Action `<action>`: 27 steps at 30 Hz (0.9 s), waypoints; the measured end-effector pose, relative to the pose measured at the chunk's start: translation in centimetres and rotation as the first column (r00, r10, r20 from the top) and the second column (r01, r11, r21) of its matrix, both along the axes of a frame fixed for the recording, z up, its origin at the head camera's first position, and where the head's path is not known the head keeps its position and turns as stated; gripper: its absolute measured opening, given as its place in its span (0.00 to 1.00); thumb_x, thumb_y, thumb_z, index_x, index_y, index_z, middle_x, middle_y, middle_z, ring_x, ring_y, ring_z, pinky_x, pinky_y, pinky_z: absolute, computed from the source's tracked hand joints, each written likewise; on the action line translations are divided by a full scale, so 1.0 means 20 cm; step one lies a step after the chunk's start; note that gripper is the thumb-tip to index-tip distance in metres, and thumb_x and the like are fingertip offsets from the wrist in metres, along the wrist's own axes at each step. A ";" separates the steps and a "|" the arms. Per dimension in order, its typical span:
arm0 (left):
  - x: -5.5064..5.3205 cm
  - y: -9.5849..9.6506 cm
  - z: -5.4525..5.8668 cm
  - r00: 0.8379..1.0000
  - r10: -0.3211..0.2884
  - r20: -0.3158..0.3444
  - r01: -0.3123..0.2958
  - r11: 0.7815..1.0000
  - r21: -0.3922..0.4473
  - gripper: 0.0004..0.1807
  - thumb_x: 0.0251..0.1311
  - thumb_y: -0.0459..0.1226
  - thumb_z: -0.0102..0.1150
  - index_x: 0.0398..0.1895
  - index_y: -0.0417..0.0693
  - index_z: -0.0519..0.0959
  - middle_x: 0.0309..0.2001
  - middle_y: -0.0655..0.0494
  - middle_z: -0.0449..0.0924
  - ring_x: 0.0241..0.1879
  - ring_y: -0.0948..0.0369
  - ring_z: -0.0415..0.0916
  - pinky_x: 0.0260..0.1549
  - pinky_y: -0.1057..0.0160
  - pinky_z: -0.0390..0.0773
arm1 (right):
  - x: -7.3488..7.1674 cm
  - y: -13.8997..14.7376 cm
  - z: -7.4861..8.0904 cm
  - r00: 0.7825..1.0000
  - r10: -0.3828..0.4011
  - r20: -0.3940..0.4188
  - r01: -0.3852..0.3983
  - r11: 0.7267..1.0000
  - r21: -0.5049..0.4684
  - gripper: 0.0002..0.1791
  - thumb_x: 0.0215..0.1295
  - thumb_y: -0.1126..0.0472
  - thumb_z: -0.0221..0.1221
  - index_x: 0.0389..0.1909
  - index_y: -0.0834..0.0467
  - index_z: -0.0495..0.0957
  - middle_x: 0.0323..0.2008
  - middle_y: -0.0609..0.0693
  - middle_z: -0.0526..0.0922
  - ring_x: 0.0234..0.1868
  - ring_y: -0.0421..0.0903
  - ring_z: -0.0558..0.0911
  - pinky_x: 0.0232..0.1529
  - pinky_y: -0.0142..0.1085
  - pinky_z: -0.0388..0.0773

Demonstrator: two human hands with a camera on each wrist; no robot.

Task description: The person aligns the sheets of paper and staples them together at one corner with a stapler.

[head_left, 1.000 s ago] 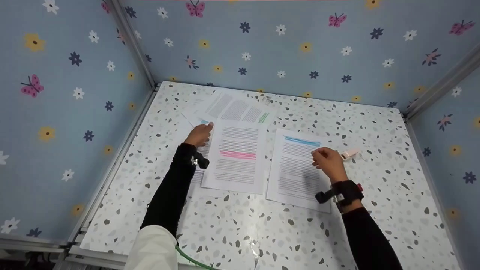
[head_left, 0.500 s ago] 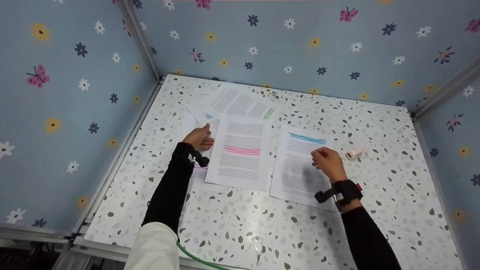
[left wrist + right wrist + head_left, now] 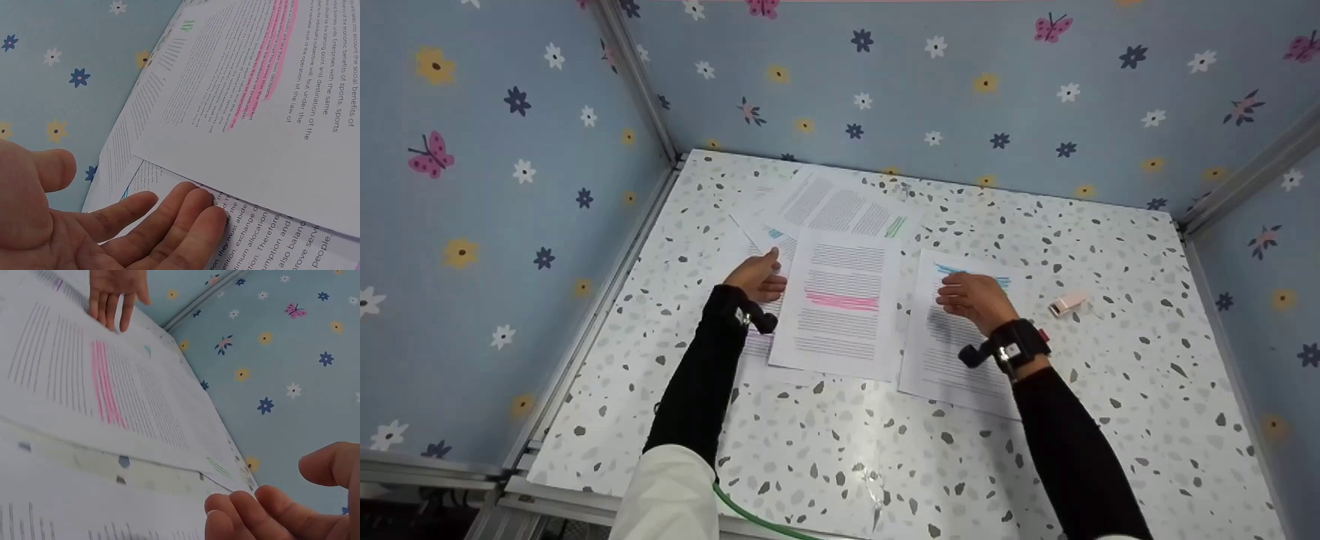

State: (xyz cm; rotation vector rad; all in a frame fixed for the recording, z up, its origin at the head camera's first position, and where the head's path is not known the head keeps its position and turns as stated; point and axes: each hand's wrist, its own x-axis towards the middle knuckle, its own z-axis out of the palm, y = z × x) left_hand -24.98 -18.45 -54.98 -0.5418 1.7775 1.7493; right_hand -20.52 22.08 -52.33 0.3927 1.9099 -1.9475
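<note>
A printed sheet with a pink highlighted band [image 3: 840,334] lies in the middle of the table, on top of other pages. At its left edge is my left hand [image 3: 756,279], palm turned toward the sheet, thumb apart and fingers loosely extended. The left wrist view shows those fingers [image 3: 194,230] beside the sheet's edge, over the text of a lower page, gripping nothing. My right hand [image 3: 976,300] hovers over a separate sheet with blue marker strokes [image 3: 952,371], partly covering the strokes. Its fingers [image 3: 250,514] are loosely bent with the thumb apart, holding nothing.
Behind the pink-marked sheet lies a slanted page with a green mark [image 3: 840,206]. More overlapping pages, one with purple marking [image 3: 759,341], extend to the left. A small pale pink block-like object [image 3: 1069,303] sits right of the blue-marked sheet. Flower-patterned walls [image 3: 922,90] enclose the table.
My right hand has moved left over the blue-marked sheet, its fingers loosening from a closer curl. My left hand's fingers have opened out beside the pink-marked sheet. The head view has shifted slightly.
</note>
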 end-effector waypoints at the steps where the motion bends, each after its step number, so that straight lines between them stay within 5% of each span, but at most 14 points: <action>1: 0.00 0.00 0.00 1.000 -0.002 0.000 0.002 1.000 -0.003 0.35 0.80 0.54 0.33 0.77 0.38 0.55 0.65 0.35 0.65 0.45 0.56 0.72 0.56 0.58 0.74 | -0.02 -0.03 -0.02 0.999 0.000 0.040 0.002 0.999 -0.043 0.28 0.79 0.55 0.52 0.67 0.73 0.67 0.62 0.71 0.73 0.55 0.57 0.82 0.58 0.45 0.78; 8: 0.02 0.01 0.00 0.999 0.036 0.037 -0.036 0.999 0.015 0.35 0.80 0.53 0.37 0.78 0.38 0.55 0.69 0.33 0.63 0.66 0.45 0.67 0.64 0.51 0.72 | -0.06 -0.21 -0.15 0.975 0.038 0.218 -0.021 0.997 -0.080 0.30 0.79 0.52 0.52 0.67 0.72 0.67 0.63 0.68 0.73 0.62 0.59 0.78 0.63 0.45 0.74; 16: 0.02 0.01 0.00 0.996 0.087 0.022 -0.088 0.995 0.044 0.35 0.79 0.54 0.41 0.76 0.38 0.57 0.67 0.32 0.63 0.65 0.43 0.68 0.60 0.46 0.75 | -0.08 -0.25 -0.17 0.982 0.050 0.182 -0.046 0.999 -0.027 0.29 0.79 0.52 0.52 0.65 0.73 0.67 0.60 0.67 0.75 0.58 0.58 0.80 0.62 0.44 0.75; 22: 0.01 0.02 0.00 0.999 0.037 0.030 -0.038 0.999 0.029 0.35 0.79 0.53 0.40 0.76 0.37 0.57 0.68 0.33 0.63 0.65 0.44 0.69 0.61 0.48 0.74 | -0.09 -0.27 -0.14 0.966 0.010 0.260 0.008 0.998 -0.065 0.28 0.78 0.54 0.53 0.66 0.72 0.66 0.60 0.68 0.75 0.61 0.61 0.78 0.63 0.47 0.75; 27: -0.01 0.05 0.00 0.999 -0.044 0.004 0.044 0.999 0.007 0.32 0.80 0.52 0.39 0.70 0.33 0.64 0.62 0.36 0.70 0.57 0.48 0.75 0.60 0.51 0.75 | -0.11 -0.31 -0.14 0.947 -0.031 0.319 0.059 0.995 -0.077 0.26 0.76 0.56 0.55 0.65 0.70 0.67 0.56 0.64 0.77 0.53 0.57 0.82 0.60 0.46 0.77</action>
